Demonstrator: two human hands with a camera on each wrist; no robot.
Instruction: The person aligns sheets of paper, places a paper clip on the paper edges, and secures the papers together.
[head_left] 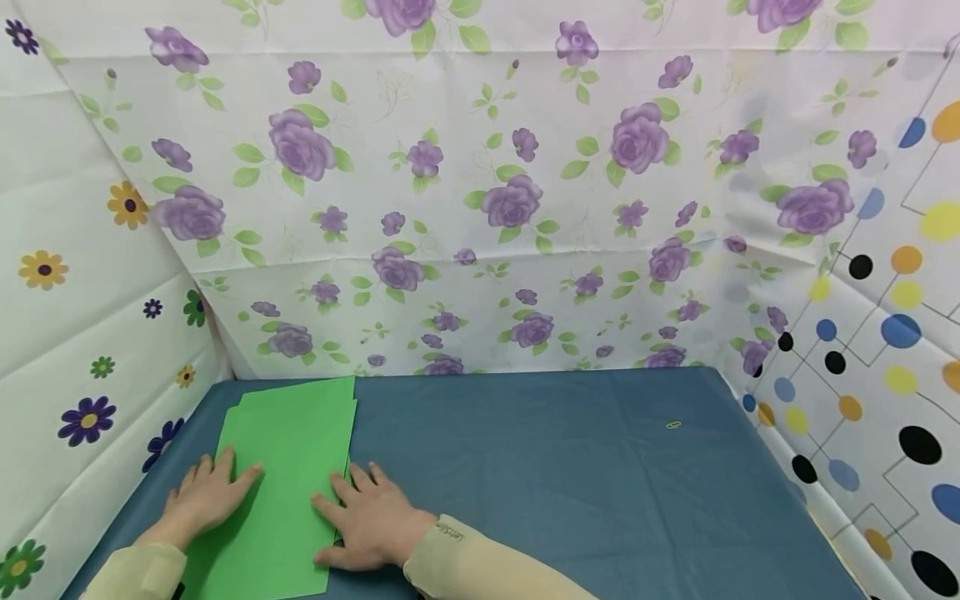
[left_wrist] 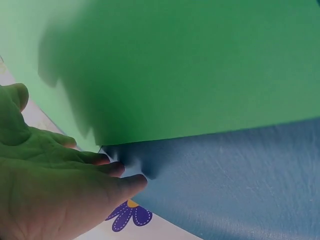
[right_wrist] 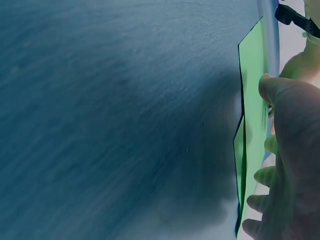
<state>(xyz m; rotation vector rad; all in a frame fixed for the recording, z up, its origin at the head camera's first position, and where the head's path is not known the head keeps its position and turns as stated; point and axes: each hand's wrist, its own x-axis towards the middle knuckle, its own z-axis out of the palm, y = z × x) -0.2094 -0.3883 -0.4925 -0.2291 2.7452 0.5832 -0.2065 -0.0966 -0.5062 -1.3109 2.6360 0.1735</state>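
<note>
Green sheets (head_left: pixel 288 467) lie overlapped at the left of the blue table, their top edges slightly offset. My left hand (head_left: pixel 201 500) is at their left edge, fingers spread; in the left wrist view that hand (left_wrist: pixel 60 175) is beside a corner of the green sheet (left_wrist: pixel 200 70). Over the right edge is my right hand (head_left: pixel 375 517), its fingers spread toward the sheets. The right wrist view shows the right hand (right_wrist: pixel 295 160) by the sheets' edge (right_wrist: pixel 255 90), with a narrow gap between two layers. Whether the fingertips press down is unclear.
A small yellow paper clip (head_left: pixel 673 425) lies at the right on the blue table cover (head_left: pixel 540 467). Flowered cloth (head_left: pixel 465 208) hangs behind the table, more flowered cloth (head_left: pixel 75 333) at the left, and dotted cloth (head_left: pixel 885 400) at the right.
</note>
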